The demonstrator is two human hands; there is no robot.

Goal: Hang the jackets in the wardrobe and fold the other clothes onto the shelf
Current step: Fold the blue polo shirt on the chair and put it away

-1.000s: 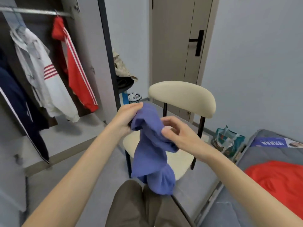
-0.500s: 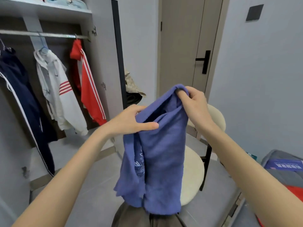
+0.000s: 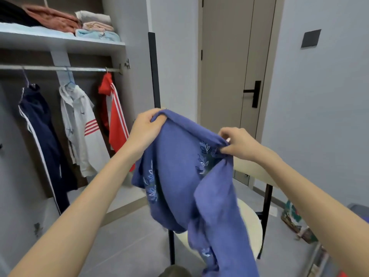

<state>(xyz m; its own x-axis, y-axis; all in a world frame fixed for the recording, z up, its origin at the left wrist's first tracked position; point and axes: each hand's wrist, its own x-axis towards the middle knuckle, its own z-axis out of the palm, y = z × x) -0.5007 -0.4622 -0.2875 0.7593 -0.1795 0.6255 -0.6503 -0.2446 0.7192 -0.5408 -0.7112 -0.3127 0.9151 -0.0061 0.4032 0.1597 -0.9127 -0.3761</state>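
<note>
**Blue top (image 3: 179,176) held up before the open wardrobe (image 3: 137,86)**

The left hand (image 3: 146,126) grips one bunched edge of the top, its fingers (image 3: 157,119) curled over the cloth. The right hand (image 3: 237,144) pinches another edge, lower and further right. The top hangs between them with pale leaf embroidery showing, and its lower part droops in front of a cream chair (image 3: 250,222). A navy jacket (image 3: 42,136), a white jacket (image 3: 83,132) with red stripes and a red jacket (image 3: 116,120) hang side by side on the rail (image 3: 50,68). Folded clothes (image 3: 95,25) lie on the shelf (image 3: 60,42) above. A closed door (image 3: 225,66) stands behind the chair.

The garment (image 3: 179,166) hangs before the chair (image 3: 252,226), wardrobe (image 3: 124,92) left.
</note>
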